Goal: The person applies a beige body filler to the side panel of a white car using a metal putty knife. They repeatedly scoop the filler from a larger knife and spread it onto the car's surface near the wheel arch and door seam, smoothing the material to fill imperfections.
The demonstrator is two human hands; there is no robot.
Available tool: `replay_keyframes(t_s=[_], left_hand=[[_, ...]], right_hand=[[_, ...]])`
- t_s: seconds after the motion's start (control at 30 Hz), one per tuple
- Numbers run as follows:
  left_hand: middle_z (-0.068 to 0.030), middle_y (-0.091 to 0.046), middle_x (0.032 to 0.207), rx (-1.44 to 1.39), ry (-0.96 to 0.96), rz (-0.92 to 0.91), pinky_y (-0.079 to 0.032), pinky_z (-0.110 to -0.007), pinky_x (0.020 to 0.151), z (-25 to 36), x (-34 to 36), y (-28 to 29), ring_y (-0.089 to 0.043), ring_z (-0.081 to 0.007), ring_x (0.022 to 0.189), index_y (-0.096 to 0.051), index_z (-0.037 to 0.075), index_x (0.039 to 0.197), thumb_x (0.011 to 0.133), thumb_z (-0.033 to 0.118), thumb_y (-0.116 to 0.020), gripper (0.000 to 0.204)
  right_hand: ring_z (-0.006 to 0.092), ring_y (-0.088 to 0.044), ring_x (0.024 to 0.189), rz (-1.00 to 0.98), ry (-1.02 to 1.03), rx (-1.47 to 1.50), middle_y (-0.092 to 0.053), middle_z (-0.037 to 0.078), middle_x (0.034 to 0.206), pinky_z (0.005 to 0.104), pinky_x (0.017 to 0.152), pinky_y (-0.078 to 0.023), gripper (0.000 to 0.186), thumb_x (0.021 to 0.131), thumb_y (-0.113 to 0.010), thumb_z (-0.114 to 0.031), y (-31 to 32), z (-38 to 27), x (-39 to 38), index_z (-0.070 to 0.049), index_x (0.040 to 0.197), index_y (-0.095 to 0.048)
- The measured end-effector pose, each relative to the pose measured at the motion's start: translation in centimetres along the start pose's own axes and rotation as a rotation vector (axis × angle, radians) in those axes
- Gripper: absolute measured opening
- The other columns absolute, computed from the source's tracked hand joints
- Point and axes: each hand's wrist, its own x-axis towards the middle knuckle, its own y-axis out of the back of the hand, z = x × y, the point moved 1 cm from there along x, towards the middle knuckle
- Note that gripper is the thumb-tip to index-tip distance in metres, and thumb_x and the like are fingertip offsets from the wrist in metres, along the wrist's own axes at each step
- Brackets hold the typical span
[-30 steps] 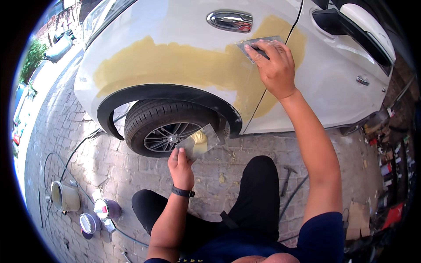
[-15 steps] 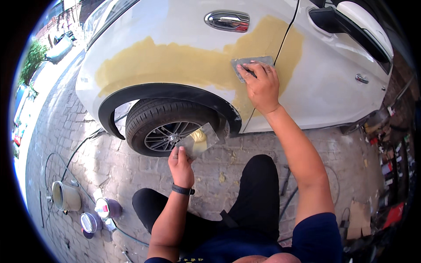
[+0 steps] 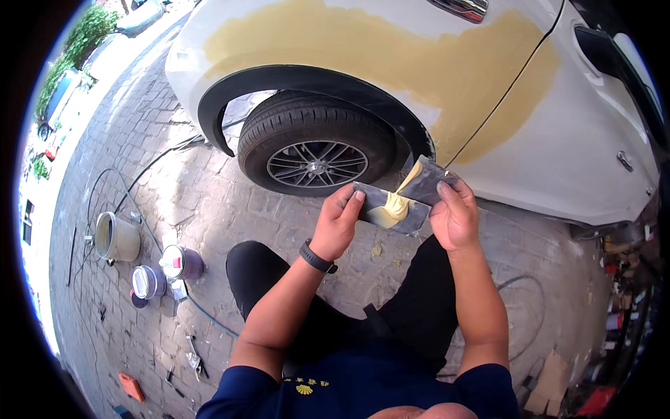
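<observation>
My left hand (image 3: 338, 221) pinches one end of a grey putty plate (image 3: 372, 198), thumb on top. A mound of yellow body filler (image 3: 396, 207) lies near the middle of that plate. My right hand (image 3: 455, 215) grips a flat grey putty spreader (image 3: 426, 184), whose edge meets the filler; a streak of filler runs along its near-left side. Beyond both hands stands a white car (image 3: 579, 133) with a broad yellow filler patch (image 3: 391, 52) over the wheel arch and across the door seam.
The car's wheel (image 3: 317, 164) sits under a black arch trim (image 3: 307, 78). At left on the paving stand a bucket (image 3: 118, 237) and two tins (image 3: 183, 262) (image 3: 149, 282), with a hose (image 3: 209, 315) beside them. Several tools and an orange box (image 3: 131, 386) lie lower left; cardboard (image 3: 548, 380) lies lower right.
My right hand has come down from the car's filler patch to the plate, bringing its spreader onto the filler. My left hand has shifted right and up. The view has tilted lower.
</observation>
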Motion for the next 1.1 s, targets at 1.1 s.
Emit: replay_keyframes(t_s=[1.1], left_hand=[[-0.0062, -0.072, 0.124, -0.785, 0.202, 0.32, -0.06, -0.038, 0.095, -4.7, -0.2, -7.8, -0.072, -0.0186, 0.109, -0.062, 0.008, 0.132, 0.116, 0.019, -0.046, 0.025]], right_hand=[[0.0224, -0.057, 0.117, 0.207, 0.091, -0.06, -0.061, 0.013, 0.136, 0.0429, 0.106, -0.044, 0.057, 0.111, -0.054, -0.04, 8.1, -6.0, -3.9, 0.002, 0.149, -0.052]])
